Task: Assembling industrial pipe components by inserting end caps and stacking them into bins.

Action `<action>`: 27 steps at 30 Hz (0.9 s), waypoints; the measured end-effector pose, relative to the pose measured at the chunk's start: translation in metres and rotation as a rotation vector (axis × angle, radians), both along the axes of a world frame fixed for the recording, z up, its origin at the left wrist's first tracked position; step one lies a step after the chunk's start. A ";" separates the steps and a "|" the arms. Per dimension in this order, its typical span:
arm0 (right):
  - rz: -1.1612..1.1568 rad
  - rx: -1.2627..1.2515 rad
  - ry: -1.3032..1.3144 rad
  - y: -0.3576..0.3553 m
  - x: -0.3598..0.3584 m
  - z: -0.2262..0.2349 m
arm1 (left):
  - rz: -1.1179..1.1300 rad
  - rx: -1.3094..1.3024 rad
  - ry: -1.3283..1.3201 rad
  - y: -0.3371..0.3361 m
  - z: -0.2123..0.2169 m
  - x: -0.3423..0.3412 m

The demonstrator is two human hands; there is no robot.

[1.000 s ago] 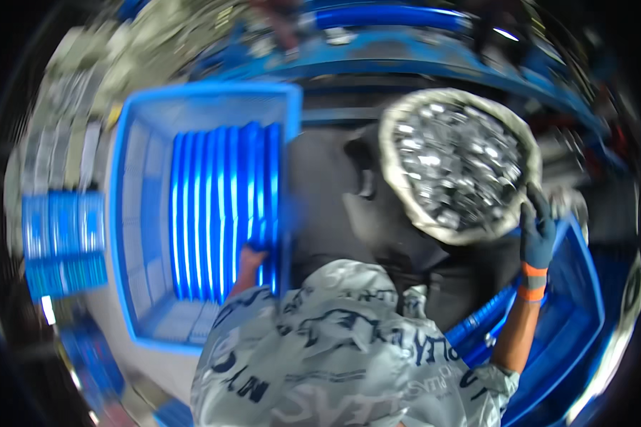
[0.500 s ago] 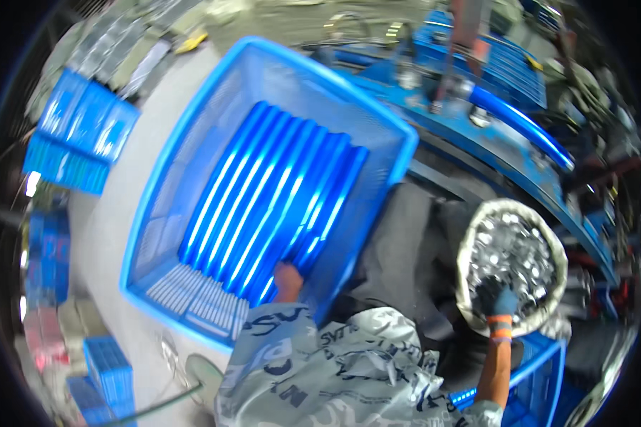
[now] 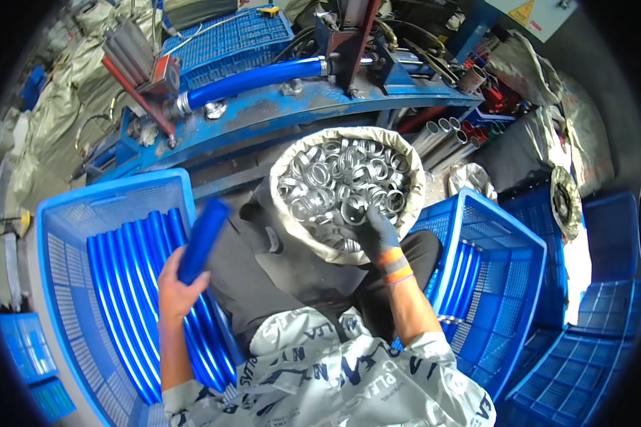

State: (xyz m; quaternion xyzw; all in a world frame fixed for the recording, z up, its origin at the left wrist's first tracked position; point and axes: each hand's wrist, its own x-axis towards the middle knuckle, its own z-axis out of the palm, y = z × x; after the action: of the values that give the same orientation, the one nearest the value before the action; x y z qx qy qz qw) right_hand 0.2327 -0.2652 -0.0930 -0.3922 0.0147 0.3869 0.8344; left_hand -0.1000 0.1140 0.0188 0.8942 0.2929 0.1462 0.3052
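Blue plastic crate [image 3: 64,213] at left, row of blue tubes [image 3: 132,299] lying lengthwise inside. Left hand [image 3: 178,288] bare, fingers curled tight round lower end of one blue tube [image 3: 203,238], tube lifted above crate's right edge, tilted up and to right. Centre: white sack [image 3: 406,178] with rolled rim, filled with silver metal rings [image 3: 335,181]. Right hand [image 3: 376,231] in dark glove with orange cuff, resting on rings at sack's near side; fingers bent down into rings, grip hidden, cannot tell. Second blue crate [image 3: 506,285] at right, few blue tubes inside.
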 end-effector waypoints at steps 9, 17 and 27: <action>0.048 0.105 -0.293 -0.012 -0.022 0.076 | -0.532 0.194 0.065 -0.089 0.106 0.127; 0.143 -0.074 -0.453 -0.009 -0.025 0.087 | -0.523 0.206 0.108 -0.083 0.099 0.122; 0.204 -0.096 -0.478 -0.004 -0.022 0.090 | -0.504 0.101 0.130 -0.073 0.078 0.122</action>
State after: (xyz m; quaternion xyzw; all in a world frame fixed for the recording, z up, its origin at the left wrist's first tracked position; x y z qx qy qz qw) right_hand 0.2105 -0.2695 -0.0033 -0.5112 -0.2042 0.3640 0.7513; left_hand 0.0224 0.0413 0.0966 0.9605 0.0723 0.0222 0.2677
